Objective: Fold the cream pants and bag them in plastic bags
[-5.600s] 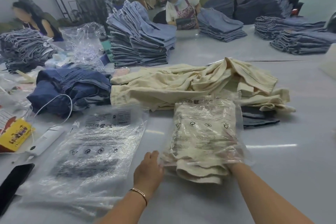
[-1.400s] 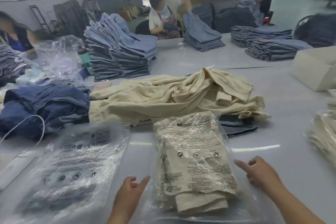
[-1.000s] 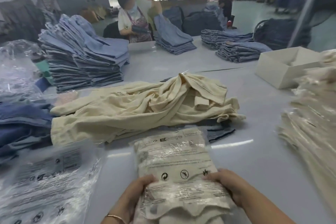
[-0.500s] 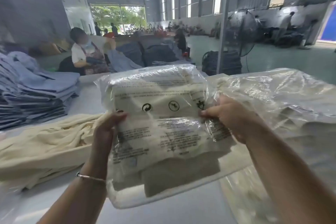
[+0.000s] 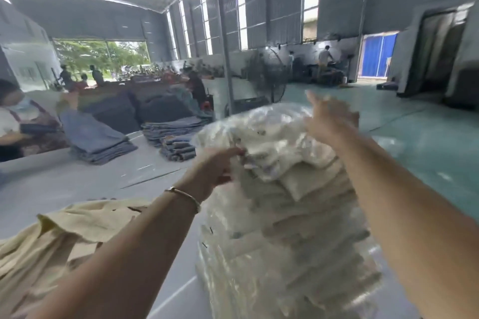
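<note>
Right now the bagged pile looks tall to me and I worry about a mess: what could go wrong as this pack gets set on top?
The stack of bagged pants is tall, slick plastic, near the table edge; a push could slide it toward the floor. The top bagged pants sit crooked, held only by the left hand, so they may slip off. The right hand is open and blurred, giving little support.

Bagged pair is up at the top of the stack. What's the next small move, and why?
Probably let go with the left hand and press the bagged pants flat. They sit rumpled on the tall stack, the left hand's fingers grip their edge, and the right hand lies open on top.
</note>
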A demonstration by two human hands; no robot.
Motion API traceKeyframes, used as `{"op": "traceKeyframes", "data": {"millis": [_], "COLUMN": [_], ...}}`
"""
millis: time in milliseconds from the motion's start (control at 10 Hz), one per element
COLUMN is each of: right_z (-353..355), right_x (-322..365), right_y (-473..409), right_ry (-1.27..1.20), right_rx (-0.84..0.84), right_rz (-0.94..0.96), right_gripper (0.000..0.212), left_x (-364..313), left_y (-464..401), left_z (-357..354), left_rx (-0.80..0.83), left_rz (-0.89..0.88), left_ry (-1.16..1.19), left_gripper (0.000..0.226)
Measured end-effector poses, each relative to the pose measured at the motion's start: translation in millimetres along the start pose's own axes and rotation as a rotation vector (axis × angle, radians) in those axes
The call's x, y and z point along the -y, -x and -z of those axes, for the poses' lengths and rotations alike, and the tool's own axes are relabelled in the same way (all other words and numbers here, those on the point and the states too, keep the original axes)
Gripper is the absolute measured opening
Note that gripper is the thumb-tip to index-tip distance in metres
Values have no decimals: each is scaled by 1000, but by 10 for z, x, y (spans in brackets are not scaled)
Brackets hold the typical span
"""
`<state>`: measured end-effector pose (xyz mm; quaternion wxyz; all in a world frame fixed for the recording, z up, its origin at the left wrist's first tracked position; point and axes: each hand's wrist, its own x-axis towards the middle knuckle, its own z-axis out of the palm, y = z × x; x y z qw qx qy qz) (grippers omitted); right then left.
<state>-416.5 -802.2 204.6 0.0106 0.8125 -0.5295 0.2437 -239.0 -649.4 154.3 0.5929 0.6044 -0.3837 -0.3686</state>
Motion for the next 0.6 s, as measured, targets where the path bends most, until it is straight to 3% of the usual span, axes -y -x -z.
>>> {"op": "traceKeyframes", "data": {"millis": [100, 200, 400, 500, 600], "right_z": [-426, -576, -439, -296, -207], "right_x": [-175, -250, -162, -105, -299], "right_y": [82, 138, 271, 425, 750], "right_ry": [122, 164, 137, -178, -560], "right_rx": [420, 435, 332, 21, -364], "right_rz": [225, 174, 146, 83, 168], "right_gripper": [50, 55, 48, 32, 21], "left_x": [292, 341, 332, 287, 421], "left_y": [-110, -133, 87, 476, 1222], "left_z": [-107, -105, -3, 322, 937], "left_rx": [-108, -182, -254, -314, -228], "left_rz": [-57, -158, -162, -270, -383], "left_ry": [-647, -911, -1129, -996, -647], "left_gripper": [49, 56, 60, 48, 35]}}
